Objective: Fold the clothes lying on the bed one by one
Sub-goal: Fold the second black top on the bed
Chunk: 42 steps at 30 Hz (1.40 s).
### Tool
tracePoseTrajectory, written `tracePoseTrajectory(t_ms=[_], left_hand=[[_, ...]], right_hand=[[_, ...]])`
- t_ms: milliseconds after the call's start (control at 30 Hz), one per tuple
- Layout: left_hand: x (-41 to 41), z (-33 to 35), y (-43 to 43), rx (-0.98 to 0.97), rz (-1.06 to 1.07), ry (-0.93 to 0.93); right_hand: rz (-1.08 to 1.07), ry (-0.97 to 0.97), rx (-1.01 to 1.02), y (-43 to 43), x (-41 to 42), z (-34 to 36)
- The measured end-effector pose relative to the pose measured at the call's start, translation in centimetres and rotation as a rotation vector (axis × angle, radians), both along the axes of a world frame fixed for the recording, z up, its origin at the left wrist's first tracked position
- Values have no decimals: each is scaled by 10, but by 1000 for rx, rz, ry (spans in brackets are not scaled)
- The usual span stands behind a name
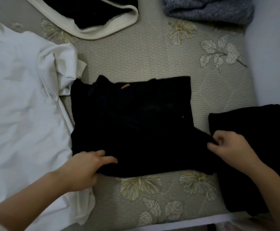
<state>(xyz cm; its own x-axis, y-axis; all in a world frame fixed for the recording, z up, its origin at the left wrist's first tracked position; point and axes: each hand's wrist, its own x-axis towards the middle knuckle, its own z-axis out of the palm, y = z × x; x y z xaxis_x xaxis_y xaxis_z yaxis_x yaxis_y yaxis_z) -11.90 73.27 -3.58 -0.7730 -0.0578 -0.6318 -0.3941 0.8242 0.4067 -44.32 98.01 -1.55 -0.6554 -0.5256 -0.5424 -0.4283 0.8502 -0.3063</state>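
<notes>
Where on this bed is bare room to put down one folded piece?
Widest bare sheet: between the black garment and the blue-grey knit beyond it. A smaller patch lies on its near side, toward the bed's edge. Crowded: white garment left, folded black piece right.

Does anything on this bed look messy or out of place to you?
Yes. The white garment on the left lies crumpled and bunched, its edge touching the black garment spread in the middle. A small tan mark shows near that black garment's top edge. The folded black piece on the right looks tidy.
</notes>
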Motion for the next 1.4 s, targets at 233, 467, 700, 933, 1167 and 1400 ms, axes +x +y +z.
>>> tracePoseTrajectory(t_ms=[233, 467, 700, 933, 1167, 1400], left_hand=[[-29, 1, -14, 91, 443, 237], [-77, -16, -56, -37, 1196, 266], [-74, -6, -80, 76, 1391, 633], [-88, -20, -50, 97, 1413, 668], [-70, -50, 25, -346, 419, 321], [-52, -57, 14, -369, 499, 118]], right_hand=[[-154, -44, -214, -57, 10, 4], [-111, -18, -165, -126, 28, -31], [-283, 93, -571, -148, 7, -16], [-85, 90, -439, -149, 27, -31], [668, 303, -160, -82, 83, -63], [321, 259, -91, -47, 60, -73]])
